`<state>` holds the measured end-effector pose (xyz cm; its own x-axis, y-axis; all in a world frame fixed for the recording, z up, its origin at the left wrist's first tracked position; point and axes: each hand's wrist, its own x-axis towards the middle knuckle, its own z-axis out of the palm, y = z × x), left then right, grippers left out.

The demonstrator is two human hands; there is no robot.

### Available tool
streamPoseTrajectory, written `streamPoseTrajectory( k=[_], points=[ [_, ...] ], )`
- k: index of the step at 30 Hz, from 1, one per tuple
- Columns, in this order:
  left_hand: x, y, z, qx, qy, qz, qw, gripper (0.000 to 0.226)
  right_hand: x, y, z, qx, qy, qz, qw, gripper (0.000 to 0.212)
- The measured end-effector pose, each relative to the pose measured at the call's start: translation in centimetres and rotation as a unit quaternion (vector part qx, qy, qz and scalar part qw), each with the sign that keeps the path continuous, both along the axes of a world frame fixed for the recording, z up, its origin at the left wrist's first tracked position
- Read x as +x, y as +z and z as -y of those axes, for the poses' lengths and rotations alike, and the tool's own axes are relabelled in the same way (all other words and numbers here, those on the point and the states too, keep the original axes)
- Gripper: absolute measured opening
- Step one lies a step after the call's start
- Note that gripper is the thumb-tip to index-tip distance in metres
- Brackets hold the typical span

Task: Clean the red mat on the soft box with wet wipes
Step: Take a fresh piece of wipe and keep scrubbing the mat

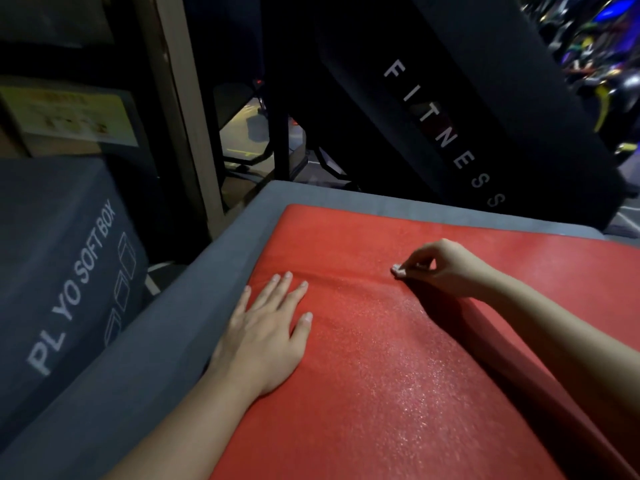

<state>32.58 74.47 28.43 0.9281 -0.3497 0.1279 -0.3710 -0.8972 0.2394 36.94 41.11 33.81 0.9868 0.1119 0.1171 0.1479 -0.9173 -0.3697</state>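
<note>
Your right hand [446, 268] pinches a small wadded wet wipe [398, 270] against the red mat [381, 375], while your left hand [266, 341] presses flat, fingers straight, left of that pinch and nearer you. The mat lies flat on the grey soft box [194, 306]; from the pinch back toward you it glistens as if wiped, and beyond the pinch it looks duller, so I judge the far part remains. Only 1 corner shows, beyond and left of the pinch, so its long axis cannot be told.

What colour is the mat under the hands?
The mat is red, glistening in places; the head view shows it.
</note>
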Motion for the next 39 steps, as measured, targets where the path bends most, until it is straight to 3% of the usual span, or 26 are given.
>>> streamPoseTrajectory(
  k=[4, 6, 9, 14, 21, 26, 31, 33, 37, 39],
  points=[
    [0.1, 0.2, -0.1, 0.005, -0.004, -0.002, 1.0, 0.083, 2.1, -0.8, -0.8, 0.004, -0.095, 0.09, 0.991, 0.025],
    [0.2, 0.2, -0.1, 0.001, -0.005, -0.003, 1.0, 0.082, 1.3, -0.5, -1.3, 0.002, -0.107, 0.065, 0.992, 0.022],
    [0.2, 0.1, -0.1, -0.005, -0.008, -0.002, 1.0, 0.082, -2.8, 0.3, -2.8, -0.037, -0.039, 0.038, 0.998, 0.016],
    [0.5, -0.1, -0.2, 0.002, -0.008, -0.004, 1.0, 0.074, -12.6, 0.1, -5.4, 0.008, 0.008, -0.009, 1.0, 0.01],
    [0.4, 0.6, -0.1, 0.024, -0.011, -0.018, 0.999, 0.06, -13.9, 0.2, -7.6, 0.033, -0.071, 0.035, 0.996, 0.022],
    [-1.4, 1.5, -0.3, 0.022, -0.016, -0.017, 0.999, 0.059, -18.2, 1.0, -9.3, 0.029, -0.084, -0.022, 0.996, 0.015],
    [-5.0, 2.6, -2.2, 0.03, 0.014, -0.048, 0.998, 0.057, -24.3, 3.3, -10.6, 0.026, 0.015, -0.198, 0.98, 0.009],
    [-6.5, 2.9, -3.0, 0.033, 0.02, -0.075, 0.996, 0.059, -25.3, 3.1, -11.1, 0.019, 0.001, -0.163, 0.986, 0.008],
    [-9.3, 3.3, -4.5, 0.035, 0.026, -0.092, 0.995, 0.063, -26.2, 1.1, -11.8, 0.051, -0.109, 0.006, 0.993, 0.016],
    [-10.7, 3.4, -5.4, 0.029, 0.034, -0.099, 0.994, 0.063, -26.8, 1.0, -12.1, 0.059, -0.123, 0.012, 0.991, 0.013]
  ],
)
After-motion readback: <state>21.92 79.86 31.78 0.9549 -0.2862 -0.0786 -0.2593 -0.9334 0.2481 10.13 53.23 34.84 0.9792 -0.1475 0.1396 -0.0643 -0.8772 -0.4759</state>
